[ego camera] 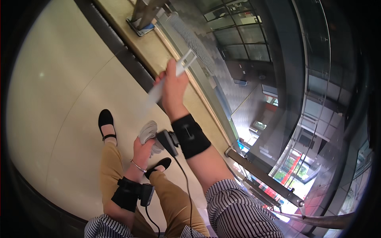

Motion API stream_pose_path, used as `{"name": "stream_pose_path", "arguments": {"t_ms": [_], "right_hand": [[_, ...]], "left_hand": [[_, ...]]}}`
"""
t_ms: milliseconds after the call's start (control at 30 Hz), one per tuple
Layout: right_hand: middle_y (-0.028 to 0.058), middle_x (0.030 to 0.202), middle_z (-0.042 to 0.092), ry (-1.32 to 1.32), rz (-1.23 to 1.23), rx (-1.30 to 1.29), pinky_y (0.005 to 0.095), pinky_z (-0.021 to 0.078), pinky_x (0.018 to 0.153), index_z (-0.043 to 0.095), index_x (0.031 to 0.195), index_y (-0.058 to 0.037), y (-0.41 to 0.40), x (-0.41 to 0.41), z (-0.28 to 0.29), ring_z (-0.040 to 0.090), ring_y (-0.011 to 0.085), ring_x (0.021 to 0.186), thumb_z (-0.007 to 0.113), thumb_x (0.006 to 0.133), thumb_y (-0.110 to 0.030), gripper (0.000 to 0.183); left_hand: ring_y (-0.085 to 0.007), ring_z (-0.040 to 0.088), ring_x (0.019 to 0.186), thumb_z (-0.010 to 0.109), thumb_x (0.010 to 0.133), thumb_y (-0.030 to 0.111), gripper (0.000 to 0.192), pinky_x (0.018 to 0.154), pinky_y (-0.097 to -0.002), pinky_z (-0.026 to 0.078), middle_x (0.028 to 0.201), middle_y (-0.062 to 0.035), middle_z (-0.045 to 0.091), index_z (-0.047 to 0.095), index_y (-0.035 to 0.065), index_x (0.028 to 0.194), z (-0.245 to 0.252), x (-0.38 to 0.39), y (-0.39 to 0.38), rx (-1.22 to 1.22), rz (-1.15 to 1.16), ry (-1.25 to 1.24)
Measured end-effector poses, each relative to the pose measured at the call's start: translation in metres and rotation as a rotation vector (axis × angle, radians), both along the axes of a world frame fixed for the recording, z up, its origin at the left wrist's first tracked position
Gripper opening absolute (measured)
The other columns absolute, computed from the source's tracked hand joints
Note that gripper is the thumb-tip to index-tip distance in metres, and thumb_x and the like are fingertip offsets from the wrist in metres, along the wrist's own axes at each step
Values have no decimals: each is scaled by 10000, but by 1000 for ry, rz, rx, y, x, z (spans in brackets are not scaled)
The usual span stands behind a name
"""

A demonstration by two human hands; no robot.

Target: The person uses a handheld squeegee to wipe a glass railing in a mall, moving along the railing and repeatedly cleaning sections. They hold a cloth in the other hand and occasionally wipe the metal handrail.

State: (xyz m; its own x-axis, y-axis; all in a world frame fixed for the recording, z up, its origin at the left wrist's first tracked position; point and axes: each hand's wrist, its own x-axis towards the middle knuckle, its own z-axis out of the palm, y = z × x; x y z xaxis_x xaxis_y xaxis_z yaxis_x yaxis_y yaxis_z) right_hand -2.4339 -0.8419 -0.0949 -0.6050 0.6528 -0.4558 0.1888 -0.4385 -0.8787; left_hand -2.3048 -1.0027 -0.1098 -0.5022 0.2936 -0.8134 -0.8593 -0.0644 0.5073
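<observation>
My right hand [175,87] grips a flat white plastic tool [180,69] with a slotted end, raised over the inner side of the tan ledge [205,107]. The tool's lower part is blurred and fades over the floor, so its far end cannot be made out. Lower and to the left, my left hand [142,151] holds a bunched grey cloth [148,131] in front of my legs. Part of the cloth is hidden behind the black device [167,142] strapped to my right wrist.
Beyond the ledge, glass and a drop open onto a lower floor [226,89]. A metal post [147,13] stands on the ledge at the top. Metal railing parts [265,175] are at lower right. A cable [187,184] hangs from the right wrist device.
</observation>
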Motion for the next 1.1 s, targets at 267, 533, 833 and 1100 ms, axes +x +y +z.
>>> {"name": "stream_pose_path", "arguments": {"t_ms": [267,533,833,1100], "right_hand": [[201,747,618,-583,594,1294,473,472,542,482,991,-29,29,34,-7,611,401,648,636,862,-289,329],[231,842,630,-704,675,1329,525,469,637,416,1013,-11,59,-64,-51,618,422,747,549,902,-272,314],[188,943,630,-927,547,1081,506,494,680,434,1030,-29,66,-2,-90,633,386,809,544,906,-271,293],[194,965,622,-1008,475,989,529,471,692,438,1110,-72,95,120,-101,619,417,808,564,891,-286,331]], "left_hand": [[-94,550,678,600,758,129,326,535,-236,419,848,-17,603,593,8,1061,3,-9,-5,-44,31,-97],[-124,599,810,609,764,71,365,665,-253,482,951,-43,630,576,-22,1115,0,-20,-13,-75,11,-146],[-97,538,706,605,744,130,292,569,-237,414,835,-6,596,611,22,1016,10,-17,-7,-164,-90,-169],[-100,542,771,589,773,136,265,655,-241,428,875,-6,601,611,22,1011,2,-1,-3,-185,-176,-96]]}}
